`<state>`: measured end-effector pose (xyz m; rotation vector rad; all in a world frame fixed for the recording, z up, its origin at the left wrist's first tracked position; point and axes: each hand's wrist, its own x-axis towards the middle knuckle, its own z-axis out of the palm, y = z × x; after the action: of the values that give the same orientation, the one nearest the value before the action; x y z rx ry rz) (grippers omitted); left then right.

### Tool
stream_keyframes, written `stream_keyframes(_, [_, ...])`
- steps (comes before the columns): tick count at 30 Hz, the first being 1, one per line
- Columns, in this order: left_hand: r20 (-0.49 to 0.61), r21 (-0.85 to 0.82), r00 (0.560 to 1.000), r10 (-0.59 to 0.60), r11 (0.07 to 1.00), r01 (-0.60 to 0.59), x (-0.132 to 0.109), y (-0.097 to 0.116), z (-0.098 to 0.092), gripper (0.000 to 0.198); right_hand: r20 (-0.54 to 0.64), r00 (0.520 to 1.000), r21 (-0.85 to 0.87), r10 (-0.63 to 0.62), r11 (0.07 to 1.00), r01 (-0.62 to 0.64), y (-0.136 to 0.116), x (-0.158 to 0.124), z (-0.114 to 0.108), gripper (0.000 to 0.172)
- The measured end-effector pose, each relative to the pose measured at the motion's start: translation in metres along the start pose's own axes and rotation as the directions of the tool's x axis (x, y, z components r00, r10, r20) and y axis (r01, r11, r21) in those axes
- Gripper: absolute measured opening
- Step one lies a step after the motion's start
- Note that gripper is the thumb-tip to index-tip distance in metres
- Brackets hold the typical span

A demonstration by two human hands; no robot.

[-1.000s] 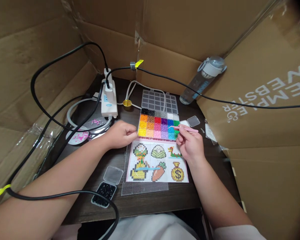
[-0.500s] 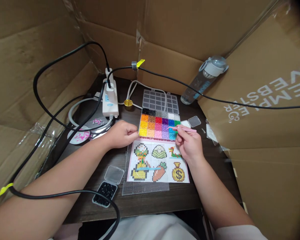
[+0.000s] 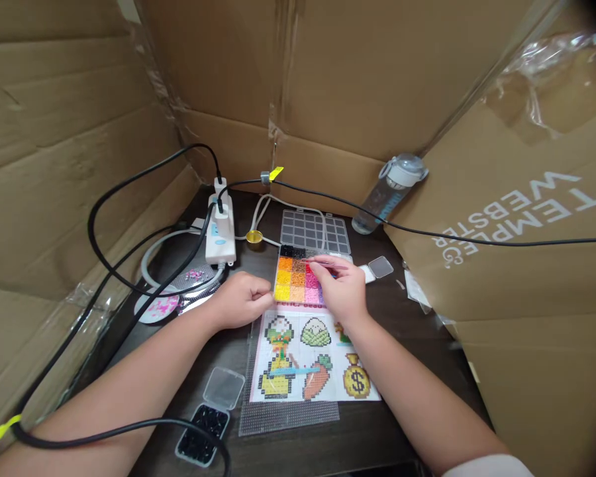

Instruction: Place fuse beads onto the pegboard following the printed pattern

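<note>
My right hand [image 3: 344,291] pinches pink tweezers [image 3: 310,261], their tip over the upper middle of a compartment box [image 3: 300,303] of coloured beads. The hand covers the box's right side, and whether the tip grips a bead is too small to tell. My left hand [image 3: 241,299] is closed like a fist, its fingertips touching or close beside the box's lower left edge; what they hold, if anything, is hidden. Below the box, a printed pattern sheet [image 3: 291,354] lies over a clear pegboard [image 3: 288,421]. Several beads and a pale blue strip show on the sheet.
A small open case [image 3: 202,434] of black beads sits at front left. Behind are a power strip [image 3: 220,248], a gold cup [image 3: 254,240] and a bottle [image 3: 390,194]. Black cables [image 3: 104,265] loop across the left. Cardboard walls [image 3: 338,86] enclose the table.
My right hand has moved left across the box, carrying the tweezers from the blue and purple side towards the brown beads. The left hand stays by the box. The camera view has tilted up.
</note>
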<state>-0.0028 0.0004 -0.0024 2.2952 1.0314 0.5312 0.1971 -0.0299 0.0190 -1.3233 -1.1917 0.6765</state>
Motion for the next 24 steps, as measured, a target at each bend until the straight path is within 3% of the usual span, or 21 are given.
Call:
stream_keyframes(5, [0.008, -0.002, 1.000, 0.015, 1.000, -0.015, 0.000, -0.001, 0.001, 0.034, -0.007, 1.000, -0.042, -0.017, 0.999, 0.017, 0.024, -0.003, 0.022, 0.009])
stream_keyframes(12, [0.003, -0.008, 1.000, 0.029, 1.000, -0.029, -0.001, 0.001, 0.000, 0.034, -0.035, 0.984, -0.153, -0.176, 0.974, 0.169, 0.036, -0.008, 0.019, 0.011])
stream_keyframes(24, [-0.005, -0.019, 0.999, 0.035, 0.999, -0.035, -0.001, 0.000, 0.000, 0.032, -0.048, 0.995, -0.137, -0.085, 0.988, 0.078, 0.034, -0.007, 0.019, 0.009])
